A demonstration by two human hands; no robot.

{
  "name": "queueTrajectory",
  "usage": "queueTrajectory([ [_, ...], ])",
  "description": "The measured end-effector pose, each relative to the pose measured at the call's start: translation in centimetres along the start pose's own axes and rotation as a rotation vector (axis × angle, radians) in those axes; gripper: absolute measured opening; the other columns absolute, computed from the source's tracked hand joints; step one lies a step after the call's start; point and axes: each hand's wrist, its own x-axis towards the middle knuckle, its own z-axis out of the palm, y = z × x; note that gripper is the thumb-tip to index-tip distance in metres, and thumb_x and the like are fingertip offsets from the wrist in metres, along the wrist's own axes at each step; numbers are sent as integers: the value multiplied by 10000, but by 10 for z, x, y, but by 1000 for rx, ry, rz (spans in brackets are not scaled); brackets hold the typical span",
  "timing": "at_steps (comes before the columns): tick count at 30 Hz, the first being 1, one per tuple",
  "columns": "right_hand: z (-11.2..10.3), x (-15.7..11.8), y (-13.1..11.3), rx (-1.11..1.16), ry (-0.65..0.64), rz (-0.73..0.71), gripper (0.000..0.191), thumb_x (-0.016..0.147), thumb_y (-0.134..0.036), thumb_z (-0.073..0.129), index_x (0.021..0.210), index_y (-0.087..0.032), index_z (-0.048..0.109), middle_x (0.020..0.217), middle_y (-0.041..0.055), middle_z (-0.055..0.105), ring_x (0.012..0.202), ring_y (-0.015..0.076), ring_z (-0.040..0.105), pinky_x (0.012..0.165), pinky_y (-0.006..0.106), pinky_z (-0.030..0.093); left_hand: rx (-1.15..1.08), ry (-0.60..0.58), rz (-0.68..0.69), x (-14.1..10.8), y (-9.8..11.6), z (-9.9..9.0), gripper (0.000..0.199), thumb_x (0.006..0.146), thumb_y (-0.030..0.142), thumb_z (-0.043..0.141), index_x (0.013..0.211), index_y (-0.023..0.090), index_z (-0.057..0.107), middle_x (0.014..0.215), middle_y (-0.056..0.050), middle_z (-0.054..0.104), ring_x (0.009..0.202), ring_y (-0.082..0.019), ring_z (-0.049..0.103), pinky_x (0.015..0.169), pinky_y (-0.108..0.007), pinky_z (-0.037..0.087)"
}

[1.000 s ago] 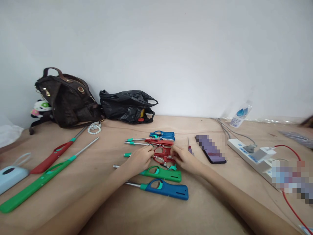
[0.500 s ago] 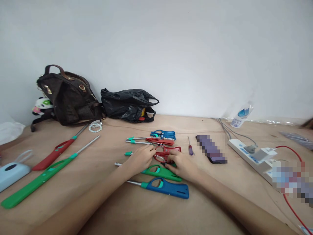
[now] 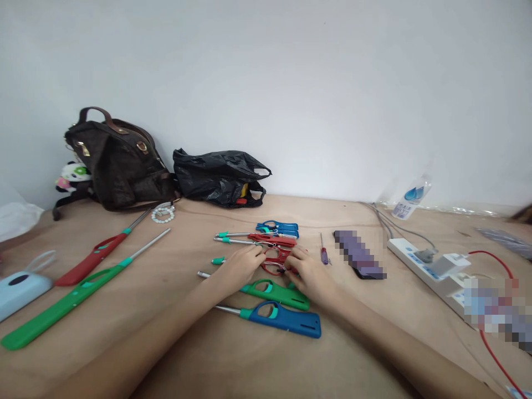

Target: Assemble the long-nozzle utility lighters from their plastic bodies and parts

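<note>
An opened red lighter casing point(image 3: 273, 254) lies mid-table between my hands, with thin wires and small parts on it. My left hand point(image 3: 245, 266) has its fingers curled together at the casing's left side; what they pinch is too small to make out. From the right, my right hand point(image 3: 305, 271) reaches over the casing's other end, fingers bent and tips hidden. Nearer me lie a green lighter point(image 3: 278, 293) and a blue lighter point(image 3: 286, 321). Behind the casing rest another red lighter point(image 3: 274, 240) and an opened blue one point(image 3: 280, 226).
A small screwdriver point(image 3: 324, 255) and a phone point(image 3: 359, 255) lie to the right, then a power strip point(image 3: 428, 277) with cables. Long red point(image 3: 91, 263) and green point(image 3: 62, 310) lighters are left. A backpack point(image 3: 120, 166) and black plastic bag point(image 3: 216, 177) stand behind.
My right hand has shifted slightly up and back over the red casing, its fingers more bunched. My left hand stays nearly in place.
</note>
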Motion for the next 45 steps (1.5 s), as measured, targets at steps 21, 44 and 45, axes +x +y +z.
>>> queueTrajectory([
  [21, 8, 0, 22, 19, 146, -74, 167, 865, -59, 469, 910, -176, 580, 988, 110, 625, 964, 231, 571, 831, 372, 480, -105, 2, -4, 0, -4, 3, 248, 874, 53, 367, 889, 133, 602, 954, -95, 601, 895, -210, 567, 780, -316, 477],
  [44, 16, -1, 23, 32, 176, -8, 114, 846, -88, 501, 801, -192, 517, 857, 68, 600, 808, 206, 571, 720, 326, 472, -142, 4, -7, -1, -4, 1, 241, 864, 64, 366, 841, 146, 591, 934, -85, 592, 868, -199, 557, 763, -305, 469],
  [45, 16, -1, 22, 41, 176, 0, 117, 840, -84, 507, 796, -192, 515, 849, 64, 599, 802, 204, 570, 714, 323, 470, -146, 0, -10, -1, -4, 0, 243, 866, 65, 364, 839, 145, 592, 932, -88, 591, 870, -202, 557, 763, -306, 469],
])
